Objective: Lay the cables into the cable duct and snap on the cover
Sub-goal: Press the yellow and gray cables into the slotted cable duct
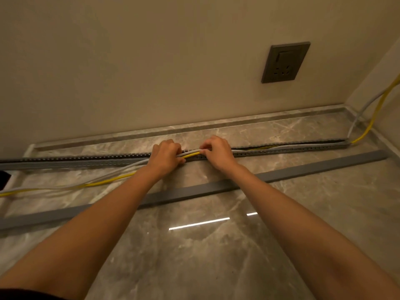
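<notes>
A long grey slotted cable duct [75, 161] lies on the marble floor along the wall. A yellow cable [108, 181] and a grey cable [134, 165] run loose on the floor at the left, rise between my hands, and lie inside the duct to the right. My left hand [166, 156] is shut on both cables just above the duct. My right hand [216, 151] pinches the same cables at the duct's top edge. The flat grey cover [194, 190] lies loose on the floor, nearer to me than the duct, partly hidden under my forearms.
A dark wall socket [285, 62] sits on the beige wall at the right. Both cables climb the right corner [372, 120] beyond the duct's end. A marble skirting strip [194, 126] runs behind the duct. A dark object [4, 179] shows at the left edge.
</notes>
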{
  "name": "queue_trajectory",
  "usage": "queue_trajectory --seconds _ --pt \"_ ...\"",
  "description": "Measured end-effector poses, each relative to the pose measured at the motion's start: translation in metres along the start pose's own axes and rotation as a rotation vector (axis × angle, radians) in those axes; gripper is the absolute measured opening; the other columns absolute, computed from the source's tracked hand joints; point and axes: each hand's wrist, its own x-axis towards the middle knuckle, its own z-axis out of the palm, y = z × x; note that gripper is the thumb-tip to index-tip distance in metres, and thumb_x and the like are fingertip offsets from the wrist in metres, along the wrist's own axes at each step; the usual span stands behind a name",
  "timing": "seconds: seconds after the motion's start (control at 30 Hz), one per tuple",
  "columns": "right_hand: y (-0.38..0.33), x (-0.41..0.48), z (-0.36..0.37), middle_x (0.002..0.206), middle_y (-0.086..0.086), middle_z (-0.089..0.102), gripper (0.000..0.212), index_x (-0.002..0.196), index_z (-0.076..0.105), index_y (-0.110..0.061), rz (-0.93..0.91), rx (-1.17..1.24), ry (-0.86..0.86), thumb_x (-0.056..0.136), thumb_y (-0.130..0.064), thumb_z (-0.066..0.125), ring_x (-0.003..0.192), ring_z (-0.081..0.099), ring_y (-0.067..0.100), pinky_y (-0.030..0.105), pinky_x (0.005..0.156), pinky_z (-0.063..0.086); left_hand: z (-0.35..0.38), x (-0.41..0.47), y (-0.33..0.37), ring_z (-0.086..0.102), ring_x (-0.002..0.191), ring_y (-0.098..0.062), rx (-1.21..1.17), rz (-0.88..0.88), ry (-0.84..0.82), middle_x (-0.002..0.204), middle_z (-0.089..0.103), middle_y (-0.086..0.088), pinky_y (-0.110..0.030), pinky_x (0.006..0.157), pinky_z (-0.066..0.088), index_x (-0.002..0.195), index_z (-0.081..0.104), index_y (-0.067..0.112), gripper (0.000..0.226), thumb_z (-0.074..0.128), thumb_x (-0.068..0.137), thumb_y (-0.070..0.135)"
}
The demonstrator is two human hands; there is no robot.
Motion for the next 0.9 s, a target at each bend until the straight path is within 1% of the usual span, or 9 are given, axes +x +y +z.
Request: queue_trajectory --seconds 0.1,0.23,0.33,0.43,0.5,0.6,0.7,0.8,0.9 --pt "-0.002 0.003 0.005 0.1 0.015 0.066 0.013 0.092 0.07 -0.004 0.076 0.04 0.019 0.083 -0.009 0.062 0.093 0.058 0.024 0.021 0.077 0.036 -0.003 0.004 -0.006 0.055 0.098 -0.032 -0.007 0.09 -0.035 0.109 0.061 -0.018 -0.039 0.08 0.045 0.101 0.061 0.006 0.019 0.057 0.088 0.02" --pt "-0.004 0.002 0.008 0.096 0.017 0.066 0.008 0.086 0.067 -0.003 0.148 0.086 0.068 0.082 -0.004 0.061 0.083 0.053 0.018 0.025 0.075 0.039 -0.01 0.014 -0.012 0.055 0.095 -0.034 -0.015 0.189 -0.033 0.108 0.061 -0.019 -0.042 0.077 0.045 0.096 0.058 0.003 0.011 0.052 0.088 0.009" --pt "-0.005 0.002 0.008 0.093 0.018 0.07 0.007 0.085 0.068 -0.002 0.184 0.127 0.081 0.081 -0.001 0.061 0.088 0.062 0.026 0.023 0.075 0.041 -0.01 0.017 -0.014 0.055 0.092 -0.034 -0.051 0.204 0.031 0.104 0.062 -0.018 -0.041 0.073 0.044 0.09 0.057 0.004 0.007 0.058 0.084 0.006" --pt "-0.005 -0.001 0.008 0.095 0.018 0.069 0.011 0.085 0.069 0.0 0.173 0.124 0.08 0.08 0.002 0.06 0.092 0.061 0.026 0.019 0.075 0.038 -0.006 0.014 -0.014 0.054 0.092 -0.034 -0.051 0.223 0.088 0.101 0.062 -0.018 -0.041 0.072 0.045 0.085 0.06 0.003 0.004 0.058 0.081 0.003" --pt "-0.003 -0.003 0.006 0.097 0.018 0.068 0.021 0.086 0.071 0.001 0.164 0.157 0.07 0.078 0.007 0.053 0.093 0.059 0.026 0.016 0.075 0.036 -0.002 0.01 -0.015 0.053 0.094 -0.033 -0.027 0.243 0.098 0.101 0.061 -0.018 -0.039 0.072 0.044 0.085 0.062 0.002 0.008 0.054 0.082 0.002" --pt "-0.001 -0.005 0.002 0.1 0.016 0.067 0.026 0.088 0.072 -0.001 0.153 0.224 0.021 0.077 0.008 0.051 0.097 0.058 0.025 0.024 0.082 0.042 0.007 0.004 -0.014 0.051 0.094 -0.032 0.111 0.31 0.136 0.104 0.058 -0.017 -0.038 0.072 0.037 0.093 0.061 0.002 0.016 0.048 0.089 0.009" --pt "0.003 -0.008 0.003 0.104 0.014 0.06 0.019 0.091 0.072 -0.004 0.09 0.109 0.023 0.08 0.003 0.058 0.101 0.052 0.021 0.024 0.091 0.039 0.013 0.0 -0.009 0.049 0.098 -0.03 0.207 0.347 0.16 0.11 0.055 -0.016 -0.035 0.076 0.037 0.103 0.059 0.001 0.021 0.043 0.093 0.012" --pt "0.008 -0.012 0.006 0.103 0.015 0.055 0.014 0.093 0.07 -0.001 -0.036 -0.105 0.059 0.083 -0.004 0.061 0.103 0.045 0.024 0.015 0.084 0.029 0.017 -0.001 -0.002 0.052 0.099 -0.031 0.252 0.358 0.135 0.112 0.055 -0.017 -0.037 0.08 0.042 0.108 0.053 0.001 0.019 0.042 0.093 0.006" --pt "0.011 -0.016 0.006 0.103 0.015 0.062 0.022 0.103 0.068 -0.003 -0.135 -0.286 0.044 0.087 -0.008 0.055 0.102 0.05 0.028 0.028 0.086 0.035 0.02 -0.003 0.0 0.056 0.097 -0.032 0.297 0.374 0.128 0.11 0.058 -0.017 -0.04 0.077 0.046 0.108 0.052 0.002 0.019 0.041 0.093 0.006"
